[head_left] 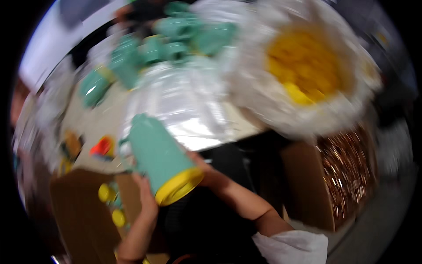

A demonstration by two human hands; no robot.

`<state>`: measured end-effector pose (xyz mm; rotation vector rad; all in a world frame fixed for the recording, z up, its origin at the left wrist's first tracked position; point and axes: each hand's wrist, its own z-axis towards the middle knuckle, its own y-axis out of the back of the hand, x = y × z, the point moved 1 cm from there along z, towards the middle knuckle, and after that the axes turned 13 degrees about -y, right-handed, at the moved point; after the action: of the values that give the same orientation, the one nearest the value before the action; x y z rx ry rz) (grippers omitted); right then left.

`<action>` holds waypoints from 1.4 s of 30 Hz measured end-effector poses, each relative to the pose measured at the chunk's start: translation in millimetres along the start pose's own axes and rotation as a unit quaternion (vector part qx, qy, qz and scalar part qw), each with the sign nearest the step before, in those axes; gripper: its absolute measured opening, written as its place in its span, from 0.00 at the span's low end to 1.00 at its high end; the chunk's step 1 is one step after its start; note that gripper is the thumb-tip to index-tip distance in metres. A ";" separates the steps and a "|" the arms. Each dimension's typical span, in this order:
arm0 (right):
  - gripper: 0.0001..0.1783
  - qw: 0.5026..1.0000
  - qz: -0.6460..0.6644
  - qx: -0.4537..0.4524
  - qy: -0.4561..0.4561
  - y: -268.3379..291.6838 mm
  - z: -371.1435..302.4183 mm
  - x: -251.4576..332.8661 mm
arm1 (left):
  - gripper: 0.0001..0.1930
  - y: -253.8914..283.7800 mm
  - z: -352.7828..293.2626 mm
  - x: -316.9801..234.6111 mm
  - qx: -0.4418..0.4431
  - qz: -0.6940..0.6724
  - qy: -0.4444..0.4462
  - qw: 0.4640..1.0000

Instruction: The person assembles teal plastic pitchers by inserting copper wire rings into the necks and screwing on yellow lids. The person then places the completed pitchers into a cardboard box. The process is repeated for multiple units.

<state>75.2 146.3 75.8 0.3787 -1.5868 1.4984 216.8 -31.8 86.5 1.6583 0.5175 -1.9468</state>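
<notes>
A teal plastic jug (158, 152) with a yellow base is tilted in front of me, its base toward me and its top pointing away to the left. Part of a handle shows along its left side. My left hand (147, 193) is closed on the jug's lower left side near the yellow base. On the opposite side my right hand (205, 169) grips it, with most of its fingers hidden behind the jug. A stack of clear plastic bags (180, 99) lies flat on the table just beyond the jug.
Several more teal jugs (125, 61) lie at the back. A large white plastic bag (250, 88) holding yellow parts (305, 66) stands back right. Below it, a cardboard box (305, 185) contains copper-coloured pieces (347, 171). Another cardboard box (83, 211) with yellow-ended items is lower left, near a red-orange object (103, 147).
</notes>
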 end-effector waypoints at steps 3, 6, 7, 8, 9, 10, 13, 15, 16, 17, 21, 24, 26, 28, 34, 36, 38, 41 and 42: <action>0.71 0.992 -0.002 -0.117 -0.049 -0.8 -89.4 17.8 | 0.35 -33.7 -13.5 1.5 0.127 -0.304 0.013 0.944; 0.70 0.971 -0.106 -0.190 -0.094 -5.1 -160.9 -4.3 | 0.40 -70.4 8.4 48.3 0.171 -0.344 0.109 0.917; 0.63 0.958 -0.158 -0.224 -0.082 -16.8 -184.3 -5.2 | 0.42 -78.2 11.5 52.2 0.231 -0.363 0.135 0.893; 0.56 0.941 -0.209 -0.254 -0.074 -28.1 -207.0 -6.3 | 0.43 -83.2 8.0 55.8 0.286 -0.379 0.162 0.865; 0.49 0.921 -0.258 -0.286 -0.065 -28.7 -227.9 -3.1 | 0.48 -97.3 -2.2 47.0 0.294 -0.347 0.151 0.878; 0.36 0.905 -0.317 -0.279 -0.045 -28.1 -249.4 11.4 | 0.50 -96.9 -0.8 42.3 0.322 -0.310 0.147 0.882; 0.10 0.727 -0.363 -0.581 -0.056 -39.6 -328.9 112.3 | 0.61 -89.3 3.6 -5.4 0.432 -0.212 0.138 0.866; 0.06 0.554 -0.388 -0.731 0.088 -10.6 -388.3 173.4 | 0.62 -69.3 32.3 2.0 0.491 -0.176 0.106 0.846; 0.06 0.459 -0.434 -0.772 0.067 12.9 -426.4 201.6 | 0.61 -65.7 40.8 1.7 0.526 -0.164 0.073 0.831; 0.06 0.388 -0.431 -0.814 0.017 31.1 -455.5 220.0 | 0.60 -72.0 35.1 -7.0 0.493 -0.180 0.079 0.847; 0.10 0.129 -0.525 -0.821 -0.183 109.9 -533.6 225.6 | 0.57 -106.3 -4.6 -52.5 0.376 -0.190 0.121 0.899; 0.11 0.082 -0.512 -0.827 -0.218 136.9 -539.1 215.2 | 0.51 -87.7 6.8 -58.4 0.362 -0.092 0.109 0.921; 0.07 0.101 -0.492 -0.846 -0.181 131.7 -527.0 225.2 | 0.48 -67.6 17.7 -46.5 0.329 -0.013 0.095 0.940; 0.07 0.087 -0.506 -0.844 -0.154 117.0 -524.0 238.7 | 0.39 -65.0 23.4 -47.3 0.334 0.033 0.033 0.942; 0.06 0.148 -0.692 -0.697 0.113 55.5 -448.6 262.6 | 0.31 -65.6 15.4 -10.3 0.360 -0.008 -0.012 0.933; 0.07 0.331 -0.546 -0.715 0.286 38.3 -375.8 236.1 | 0.31 -69.0 19.4 -0.1 0.391 -0.072 -0.003 0.917; 0.10 0.593 -0.296 -0.677 0.322 18.1 -273.4 195.9 | 0.37 -69.6 14.5 -5.6 0.350 -0.091 0.005 0.932; 0.15 0.871 0.014 -0.482 0.094 2.3 -130.7 115.6 | 0.46 -70.4 6.6 -8.0 0.294 -0.193 0.065 0.934; 0.18 0.905 0.004 -0.425 -0.008 -6.7 -94.7 82.6 | 0.46 -70.4 2.1 -13.9 0.274 -0.232 0.072 0.930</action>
<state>71.1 259.8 130.2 -0.1223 -2.0690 0.6778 173.4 24.5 97.3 2.1893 0.4770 -2.4911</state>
